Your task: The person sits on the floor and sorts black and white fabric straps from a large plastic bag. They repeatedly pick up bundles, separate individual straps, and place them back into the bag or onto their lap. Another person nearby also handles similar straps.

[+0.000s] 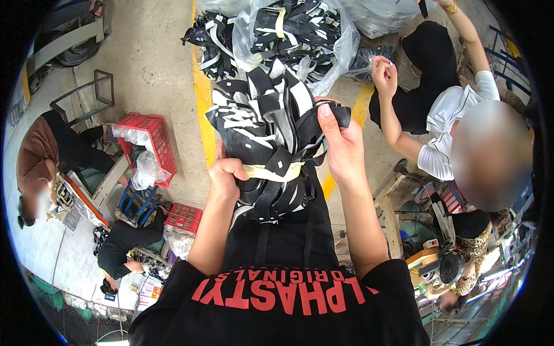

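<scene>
A thick bundle of black and white fabric-like strips (248, 138) is held up in front of my body. A pale yellow band (280, 172) wraps around its lower part. My left hand (224, 179) is closed on the bundle's left side, its thumb lying along the band. On the right, my right hand (345, 147) grips the bundle's edge, with the thumb pressed on a black strip; its other fingers are mostly hidden behind. Just beyond stands an open clear plastic bag (348, 46) filled with similar strips (300, 34).
More loose strips (213, 43) lie left of the bag on the concrete floor (153, 57), which has yellow lines. At right, close by, a person in a white shirt (444, 130) has one hand raised. Red crates (167, 155) and other seated people are at left.
</scene>
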The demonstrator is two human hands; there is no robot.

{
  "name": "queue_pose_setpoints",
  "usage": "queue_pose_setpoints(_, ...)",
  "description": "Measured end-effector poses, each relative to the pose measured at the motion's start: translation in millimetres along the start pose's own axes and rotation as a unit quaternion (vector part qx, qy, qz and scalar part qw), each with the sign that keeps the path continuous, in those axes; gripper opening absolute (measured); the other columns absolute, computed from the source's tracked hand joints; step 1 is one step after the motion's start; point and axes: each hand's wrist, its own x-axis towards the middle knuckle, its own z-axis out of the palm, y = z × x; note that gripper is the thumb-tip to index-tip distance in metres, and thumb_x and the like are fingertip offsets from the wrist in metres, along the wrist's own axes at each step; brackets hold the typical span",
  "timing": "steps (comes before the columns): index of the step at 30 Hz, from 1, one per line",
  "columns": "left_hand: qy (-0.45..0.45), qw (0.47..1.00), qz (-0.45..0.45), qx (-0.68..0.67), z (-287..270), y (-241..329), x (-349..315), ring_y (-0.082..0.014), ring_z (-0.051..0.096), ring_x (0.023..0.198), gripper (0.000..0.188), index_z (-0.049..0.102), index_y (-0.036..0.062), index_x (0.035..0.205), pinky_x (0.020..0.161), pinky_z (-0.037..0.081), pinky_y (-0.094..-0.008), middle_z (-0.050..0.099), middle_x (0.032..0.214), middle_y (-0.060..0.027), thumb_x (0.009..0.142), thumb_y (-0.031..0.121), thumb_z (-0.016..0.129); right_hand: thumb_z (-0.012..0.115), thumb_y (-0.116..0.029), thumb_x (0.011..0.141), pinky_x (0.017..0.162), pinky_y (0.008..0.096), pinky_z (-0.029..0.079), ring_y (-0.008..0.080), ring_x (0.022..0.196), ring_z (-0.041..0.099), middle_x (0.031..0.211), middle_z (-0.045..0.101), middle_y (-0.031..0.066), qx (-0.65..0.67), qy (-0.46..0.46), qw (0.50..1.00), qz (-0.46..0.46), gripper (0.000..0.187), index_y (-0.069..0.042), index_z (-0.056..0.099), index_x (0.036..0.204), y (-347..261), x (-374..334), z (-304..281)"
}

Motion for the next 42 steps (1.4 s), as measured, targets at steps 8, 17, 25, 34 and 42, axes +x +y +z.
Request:
queue_pose_setpoints(8,-0.059,0.998,0.001,-0.012,13,25,-8,-0.0309,0.064,0.122,0.098,0.051,-0.0083,0.144,0.106,0.049,-0.0301,0.067,0.130,-0.0176,0.047,0.002,0.055,0.068,-0.021,0.106,0.101,0.0275,0.043,0.0121,0.110,0.056,0.116,0.065,0.0026,0.009,-0.016,1.000,0.012,0.027,0.001,0.068,0.123,2,6,2)
queue_pose_setpoints(17,-0.133,0.989,0.042,0.050,26,47,-19,-0.0279,0.060,0.129,0.103,0.045,-0.0032,0.147,0.114,0.045,-0.0367,0.064,0.134,-0.0150,0.048,-0.016,0.071,0.096,-0.016,0.078,0.102,0.0340,0.047,0.0249,0.115,0.058,0.124,0.056,0.0148,-0.160,-0.052,0.978,-0.127,0.063,0.005,0.059,0.124,2,10,16)
queue_pose_setpoints(25,-0.124,0.984,0.113,0.057,35,39,-21,-0.0242,0.051,0.139,0.069,0.036,-0.0042,0.157,0.120,0.036,-0.0377,0.055,0.149,-0.0157,0.104,0.024,0.070,0.089,-0.015,0.085,0.100,0.0342,0.049,0.0207,0.111,0.060,0.121,0.059,0.0125,-0.086,-0.017,0.995,-0.037,0.061,0.005,0.055,0.131,-1,12,23)
queue_pose_setpoints(34,-0.069,0.980,0.171,0.075,49,28,-24,-0.0139,0.062,0.118,0.046,0.053,-0.0018,0.144,0.102,0.051,-0.0300,0.066,0.134,-0.0099,0.109,0.025,0.066,0.079,-0.004,0.082,0.111,0.0361,0.046,0.0230,0.126,0.057,0.139,0.055,0.0186,-0.008,-0.010,0.998,-0.068,0.089,0.006,0.029,0.156,-5,-3,43)
queue_pose_setpoints(42,-0.054,0.978,0.179,0.094,38,31,-14,-0.0149,0.059,0.121,0.048,0.055,-0.0022,0.142,0.106,0.046,-0.0314,0.065,0.135,-0.0103,0.109,0.032,0.065,0.071,-0.006,0.090,0.120,0.0379,0.036,0.0253,0.140,0.048,0.150,0.047,0.0185,0.035,-0.062,0.992,-0.104,0.083,0.004,0.028,0.161,13,-3,32)
